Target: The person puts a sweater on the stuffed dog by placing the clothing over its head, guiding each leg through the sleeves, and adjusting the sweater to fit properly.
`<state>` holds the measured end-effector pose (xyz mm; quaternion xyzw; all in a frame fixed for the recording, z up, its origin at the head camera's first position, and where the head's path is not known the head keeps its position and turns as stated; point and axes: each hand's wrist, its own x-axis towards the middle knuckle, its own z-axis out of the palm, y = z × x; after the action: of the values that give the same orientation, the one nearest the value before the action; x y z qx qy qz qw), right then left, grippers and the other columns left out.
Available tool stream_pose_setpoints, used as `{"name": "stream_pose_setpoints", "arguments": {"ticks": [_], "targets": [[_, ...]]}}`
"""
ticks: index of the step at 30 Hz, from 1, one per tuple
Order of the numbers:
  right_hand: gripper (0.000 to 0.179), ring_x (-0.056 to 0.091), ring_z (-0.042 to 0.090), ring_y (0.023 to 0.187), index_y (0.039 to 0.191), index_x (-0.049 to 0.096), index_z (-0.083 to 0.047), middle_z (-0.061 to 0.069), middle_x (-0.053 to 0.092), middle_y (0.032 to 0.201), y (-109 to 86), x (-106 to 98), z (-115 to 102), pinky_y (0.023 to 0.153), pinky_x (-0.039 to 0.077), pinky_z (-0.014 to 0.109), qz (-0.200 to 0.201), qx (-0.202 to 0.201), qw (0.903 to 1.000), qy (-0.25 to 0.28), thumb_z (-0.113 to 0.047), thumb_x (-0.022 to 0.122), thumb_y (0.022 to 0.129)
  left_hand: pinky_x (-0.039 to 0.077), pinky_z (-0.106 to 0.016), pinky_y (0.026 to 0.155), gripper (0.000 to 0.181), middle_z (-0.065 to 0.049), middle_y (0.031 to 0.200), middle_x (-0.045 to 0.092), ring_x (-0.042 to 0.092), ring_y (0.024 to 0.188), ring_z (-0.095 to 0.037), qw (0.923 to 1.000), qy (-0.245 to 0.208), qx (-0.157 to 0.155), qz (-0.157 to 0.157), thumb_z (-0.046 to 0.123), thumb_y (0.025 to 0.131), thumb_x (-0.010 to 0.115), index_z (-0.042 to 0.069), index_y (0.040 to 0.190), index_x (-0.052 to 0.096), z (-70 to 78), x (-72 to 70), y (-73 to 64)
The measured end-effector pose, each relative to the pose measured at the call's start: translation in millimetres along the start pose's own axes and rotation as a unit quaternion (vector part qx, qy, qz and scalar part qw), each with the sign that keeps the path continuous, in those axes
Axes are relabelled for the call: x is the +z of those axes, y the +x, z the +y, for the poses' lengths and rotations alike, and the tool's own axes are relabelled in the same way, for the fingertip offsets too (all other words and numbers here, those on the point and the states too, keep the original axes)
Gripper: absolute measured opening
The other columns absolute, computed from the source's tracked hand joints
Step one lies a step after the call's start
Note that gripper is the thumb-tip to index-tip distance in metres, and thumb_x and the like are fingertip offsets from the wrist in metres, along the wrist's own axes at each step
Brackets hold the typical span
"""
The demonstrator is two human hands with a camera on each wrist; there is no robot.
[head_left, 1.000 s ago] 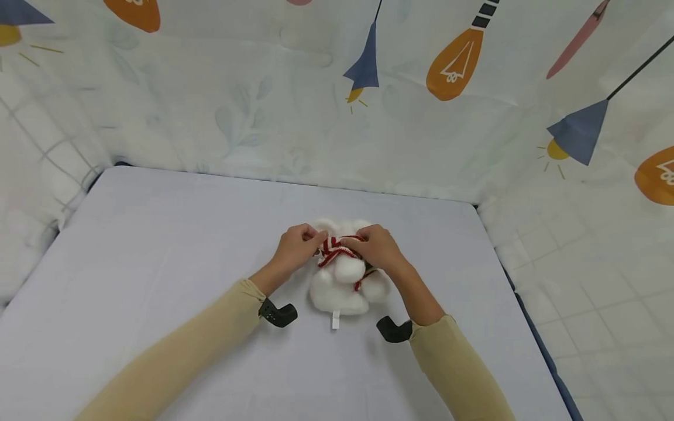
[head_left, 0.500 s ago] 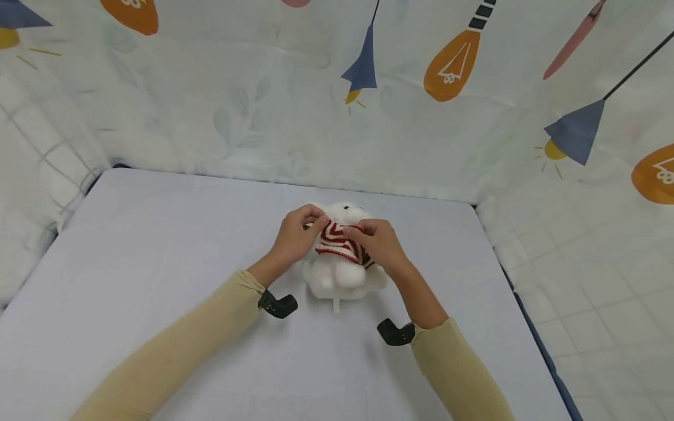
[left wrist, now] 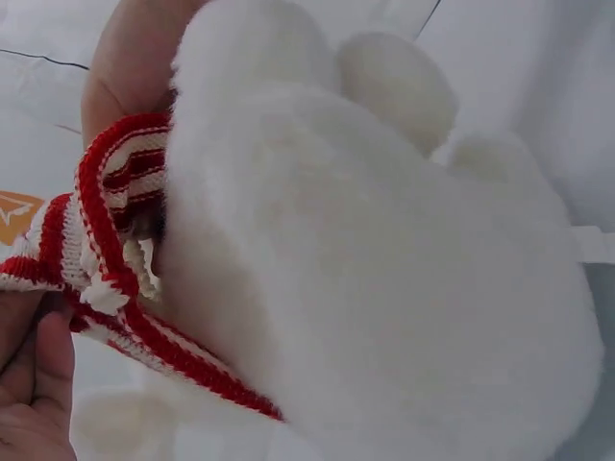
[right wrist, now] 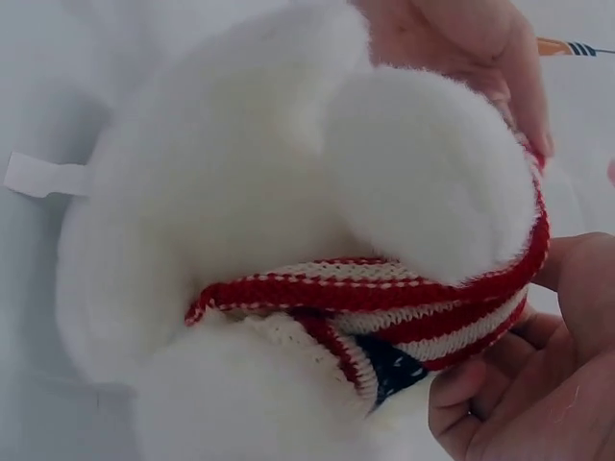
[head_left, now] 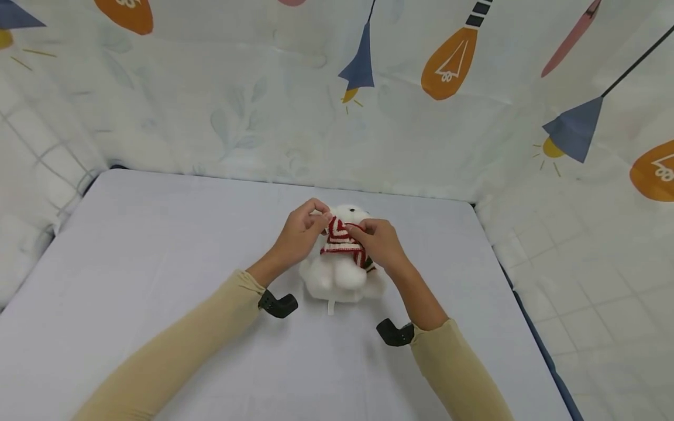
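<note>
Head view showed a white plush toy [head_left: 318, 279] on the table [head_left: 184, 280], just toward six o'clock of centre, wearing a red-and-white striped knit garment [head_left: 341, 238]. At the toy's ten o'clock, the left hand [head_left: 297, 235] pinched the knit's edge between thumb and fingers; between two and three o'clock, the right hand [head_left: 383, 242] pinched its other side. A white tag [head_left: 330, 307] stuck out at six o'clock, any print unreadable. Right-wrist view showed a navy patch [right wrist: 389, 370] with indistinct white marks.
</note>
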<state>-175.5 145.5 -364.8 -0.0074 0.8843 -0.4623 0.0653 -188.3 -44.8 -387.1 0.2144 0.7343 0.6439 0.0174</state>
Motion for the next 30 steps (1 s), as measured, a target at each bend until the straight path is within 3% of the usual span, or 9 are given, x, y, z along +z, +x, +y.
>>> {"name": "stream_pose_setpoints", "arguments": {"ticks": [4,7,9,11,13,14,21,24,30], "targets": [[0.03,0.045,0.013,0.058,0.069,0.057,-0.009,-0.002,0.048,0.06,-2.0,1.7,-1.6,0.048,0.039,0.025,-0.004,-0.001,1.0,-0.008,-0.033,0.06,0.087,0.035,-0.027,0.052,0.014,-0.01,0.077,0.068,0.046,0.055,-0.014,0.9992,-0.011,0.037,0.006,0.025,0.091,0.055,0.011,0.093,0.057,2.0,-2.9,-0.5],[0.033,0.047,0.013,0.058,0.068,0.056,-0.009,-0.001,0.049,0.06,-2.5,3.2,-1.5,0.047,0.04,0.026,-0.007,-0.005,0.9999,-0.009,-0.036,0.06,0.086,0.035,-0.027,0.051,0.01,-0.002,0.072,0.068,0.043,0.052,-0.007,0.9931,0.076,0.089,0.009,0.025,0.091,0.055,0.015,0.092,0.058,2.1,-4.5,1.2],[0.036,0.046,0.014,0.055,0.067,0.055,-0.008,0.0,0.048,0.058,-2.4,3.6,-0.5,0.045,0.04,0.027,-0.008,-0.008,0.9999,-0.007,-0.038,0.06,0.086,0.037,-0.026,0.055,0.009,0.003,0.071,0.064,0.049,0.058,-0.008,0.9748,0.179,0.132,0.02,0.026,0.091,0.055,0.018,0.091,0.059,1.6,-5.3,2.6],[0.037,0.043,0.014,0.053,0.067,0.053,-0.008,0.0,0.046,0.056,-1.9,3.6,1.5,0.045,0.038,0.027,-0.007,-0.01,0.9999,-0.004,-0.039,0.059,0.087,0.039,-0.025,0.057,0.009,0.006,0.072,0.062,0.053,0.065,-0.009,0.9472,0.274,0.163,0.034,0.026,0.091,0.055,0.018,0.09,0.059,1.0,-6.0,3.5],[0.036,0.04,0.015,0.051,0.067,0.054,-0.008,0.0,0.044,0.055,-1.9,3.2,2.9,0.046,0.036,0.027,-0.004,-0.009,0.9999,0.001,-0.037,0.059,0.087,0.038,-0.025,0.054,0.007,0.005,0.072,0.058,0.05,0.064,-0.012,0.9263,0.331,0.176,0.04,0.024,0.09,0.056,0.018,0.088,0.058,-0.8,-6.5,3.8],[0.035,0.039,0.015,0.051,0.068,0.054,-0.008,0.0,0.043,0.054,-1.4,3.4,4.0,0.047,0.035,0.027,-0.006,-0.008,0.9999,0.005,-0.036,0.059,0.088,0.038,-0.025,0.055,0.006,0.004,0.073,0.057,0.05,0.065,-0.013,0.9229,0.339,0.178,0.039,0.023,0.09,0.056,0.017,0.087,0.058,-1.4,-6.7,3.5],[0.034,0.039,0.014,0.053,0.069,0.052,-0.007,-0.001,0.043,0.055,-2.0,4.2,5.2,0.048,0.034,0.026,-0.013,-0.009,0.9994,0.031,-0.034,0.057,0.089,0.045,-0.023,0.056,0.006,0.003,0.073,0.066,0.054,0.062,-0.005,0.9532,0.222,0.201,0.042,0.016,0.09,0.056,0.011,0.091,0.058,-8.7,-0.2,4.2],[0.031,0.042,0.015,0.056,0.072,0.054,-0.007,0.001,0.046,0.059,-3.3,2.6,4.6,0.05,0.037,0.026,-0.027,-0.007,0.9991,0.032,-0.032,0.056,0.09,0.044,-0.02,0.054,0.006,0.002,0.075,0.067,0.056,0.06,-0.004,0.9587,0.195,0.205,0.027,0.017,0.091,0.055,0.012,0.093,0.058,-11.0,1.4,4.3],[0.013,0.055,0.016,0.083,0.101,0.058,-0.013,0.003,0.059,0.092,-3.5,-7.2,9.4,0.07,0.047,0.03,-0.142,-0.015,0.9898,0.008,-0.017,0.048,0.092,0.034,-0.022,0.046,0.012,0.001,0.056,0.052,0.046,0.047,-0.008,0.953,0.281,0.11,-0.022,0.022,0.097,0.042,0.011,0.098,0.047,-12.7,-5.6,4.2]]}}
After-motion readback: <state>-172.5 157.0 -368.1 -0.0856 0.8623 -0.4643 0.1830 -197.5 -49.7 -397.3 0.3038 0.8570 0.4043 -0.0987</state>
